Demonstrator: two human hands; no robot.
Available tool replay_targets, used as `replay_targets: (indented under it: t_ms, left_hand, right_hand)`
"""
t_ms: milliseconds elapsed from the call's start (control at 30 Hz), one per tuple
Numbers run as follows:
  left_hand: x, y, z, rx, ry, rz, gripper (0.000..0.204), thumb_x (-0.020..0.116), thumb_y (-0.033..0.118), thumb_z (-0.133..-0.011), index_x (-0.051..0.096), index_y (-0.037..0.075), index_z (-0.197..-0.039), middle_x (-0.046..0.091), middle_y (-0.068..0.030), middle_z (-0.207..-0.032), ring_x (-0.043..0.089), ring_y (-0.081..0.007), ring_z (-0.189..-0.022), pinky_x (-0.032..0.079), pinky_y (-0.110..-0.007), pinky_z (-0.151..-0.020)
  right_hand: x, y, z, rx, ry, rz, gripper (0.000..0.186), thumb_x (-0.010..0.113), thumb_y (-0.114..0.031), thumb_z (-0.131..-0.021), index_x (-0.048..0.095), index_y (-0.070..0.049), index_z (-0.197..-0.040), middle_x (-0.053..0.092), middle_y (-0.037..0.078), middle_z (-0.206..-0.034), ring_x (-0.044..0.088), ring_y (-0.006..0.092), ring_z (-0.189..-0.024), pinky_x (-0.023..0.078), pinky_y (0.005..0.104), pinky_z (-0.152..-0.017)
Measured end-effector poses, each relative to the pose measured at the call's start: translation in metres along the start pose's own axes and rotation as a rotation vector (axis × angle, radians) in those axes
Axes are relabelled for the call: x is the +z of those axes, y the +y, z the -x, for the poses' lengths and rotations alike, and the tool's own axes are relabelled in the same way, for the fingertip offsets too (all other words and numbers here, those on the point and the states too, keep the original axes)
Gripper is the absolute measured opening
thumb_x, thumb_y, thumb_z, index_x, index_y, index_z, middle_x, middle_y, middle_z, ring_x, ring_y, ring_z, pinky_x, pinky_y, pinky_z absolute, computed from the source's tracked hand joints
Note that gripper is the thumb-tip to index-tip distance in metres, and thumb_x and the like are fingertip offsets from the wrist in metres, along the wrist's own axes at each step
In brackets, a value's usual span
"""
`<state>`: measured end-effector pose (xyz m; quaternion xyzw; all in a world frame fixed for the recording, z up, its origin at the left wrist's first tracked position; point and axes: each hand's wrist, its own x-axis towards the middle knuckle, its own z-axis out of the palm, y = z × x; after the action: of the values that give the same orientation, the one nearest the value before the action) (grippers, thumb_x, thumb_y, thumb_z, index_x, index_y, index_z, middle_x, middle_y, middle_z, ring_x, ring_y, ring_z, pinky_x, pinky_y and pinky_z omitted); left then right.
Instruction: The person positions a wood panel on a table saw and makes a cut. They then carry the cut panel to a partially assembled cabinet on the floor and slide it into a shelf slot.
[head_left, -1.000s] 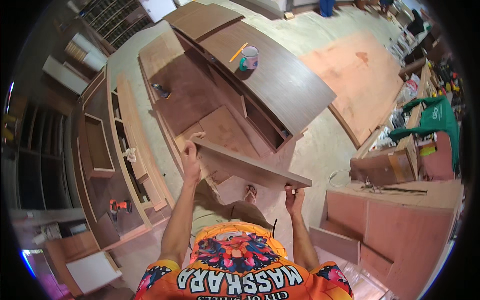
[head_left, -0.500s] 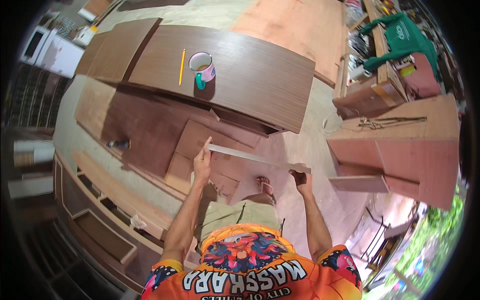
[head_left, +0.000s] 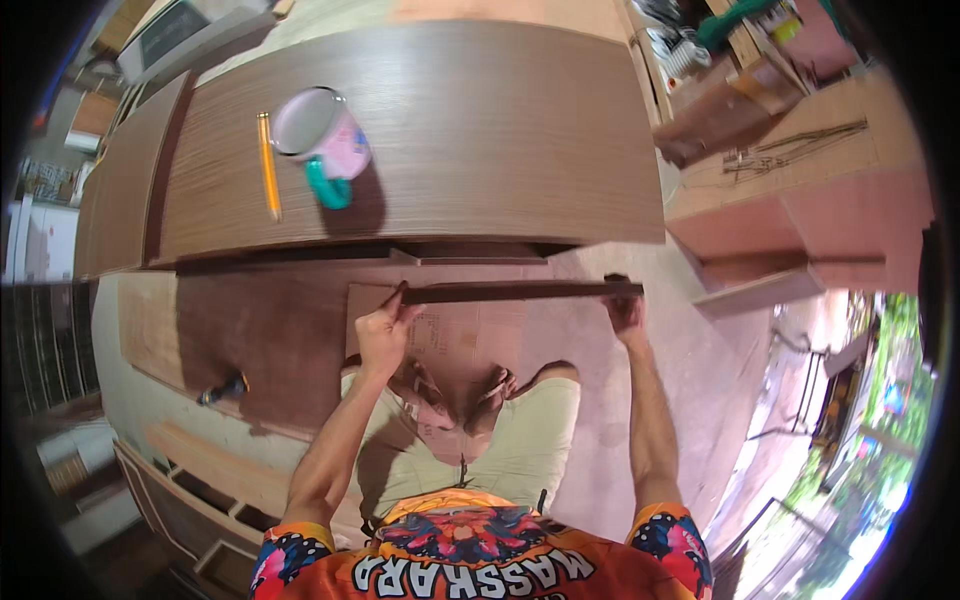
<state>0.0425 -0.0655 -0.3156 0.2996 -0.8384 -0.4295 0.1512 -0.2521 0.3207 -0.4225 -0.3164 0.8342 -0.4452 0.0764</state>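
Note:
A narrow dark brown board [head_left: 510, 292] spans the gap between my two hands, its thin edge turned up toward me. My left hand [head_left: 383, 335] is closed on its left end, the thumb and fingers gripping it. Around the right end wraps my right hand [head_left: 626, 312]. Just beyond the board stands a low wood-grain cabinet [head_left: 510, 140], with a dark opening [head_left: 565, 249] along its near side below the top. On that top are a pink mug [head_left: 352, 150] with a green handle and a yellow pencil [head_left: 269, 170] to its left.
Flattened cardboard [head_left: 465, 335] lies under my feet. Left of it are a brown panel [head_left: 280, 340] on the floor and a dark tool [head_left: 224, 389]. A plywood carcass [head_left: 840, 220] stands at right, near a cardboard box [head_left: 730, 110]. Wooden frames [head_left: 190, 475] lie at lower left.
I have come lower and closer to the cabinet, my knees now bent. The board has turned from slanting to nearly level across, its edge now looking dark instead of pale. Both hands keep hold.

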Motion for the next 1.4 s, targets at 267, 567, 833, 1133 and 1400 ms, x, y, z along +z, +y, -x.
replay_targets:
  t_ms: [267,567,833,1133,1400]
  left_hand:
    - [0.062,-0.08,-0.011,0.049,0.195,0.444,0.029,0.065,-0.004,-0.099,0.069,-0.006,-0.128,0.075,-0.0071,-0.107,0.07,-0.0114,-0.095,0.061,-0.031,-0.089]
    - [0.087,-0.096,-0.035,0.092,0.211,0.418,0.031,0.064,0.006,-0.104,0.065,-0.004,-0.134,0.076,-0.0084,-0.107,0.072,-0.0124,-0.097,0.062,-0.031,-0.092]
    - [0.089,-0.105,-0.04,0.127,0.24,0.467,0.032,0.062,0.008,-0.106,0.064,-0.005,-0.135,0.073,-0.0096,-0.114,0.069,-0.0129,-0.102,0.062,-0.033,-0.092]
    - [0.089,-0.097,-0.049,0.236,0.34,0.388,0.022,0.068,0.003,-0.101,0.071,-0.003,-0.122,0.079,-0.0087,-0.104,0.072,-0.0111,-0.093,0.061,-0.029,-0.085]
    - [0.071,-0.081,-0.061,0.441,0.541,0.171,0.006,0.077,0.001,-0.094,0.074,0.0,-0.099,0.081,-0.0078,-0.091,0.074,-0.0104,-0.079,0.058,-0.025,-0.075]
  right_hand:
    - [0.035,-0.003,-0.022,-0.046,0.135,0.1,0.034,0.082,-0.023,-0.09,0.071,0.003,-0.109,0.076,0.016,-0.1,0.074,0.0308,-0.091,0.058,0.0419,-0.082]
    - [0.064,0.052,-0.023,0.108,0.116,-0.02,0.037,0.082,-0.033,-0.09,0.075,0.002,-0.102,0.076,0.012,-0.081,0.073,0.0217,-0.072,0.057,0.0363,-0.068]
    - [0.074,0.06,-0.037,0.127,0.128,-0.05,0.04,0.083,-0.036,-0.09,0.075,0.001,-0.103,0.075,0.011,-0.078,0.072,0.0163,-0.071,0.056,0.0347,-0.066]
    - [0.082,0.051,-0.035,0.131,0.167,-0.056,0.044,0.085,-0.036,-0.088,0.071,-0.001,-0.11,0.076,0.011,-0.085,0.074,0.0176,-0.075,0.057,0.0351,-0.068]
    - [0.159,0.069,-0.035,0.263,0.406,-0.038,0.083,0.098,-0.042,-0.066,0.055,-0.01,-0.129,0.075,0.019,-0.11,0.071,0.0413,-0.106,0.056,0.0494,-0.088]
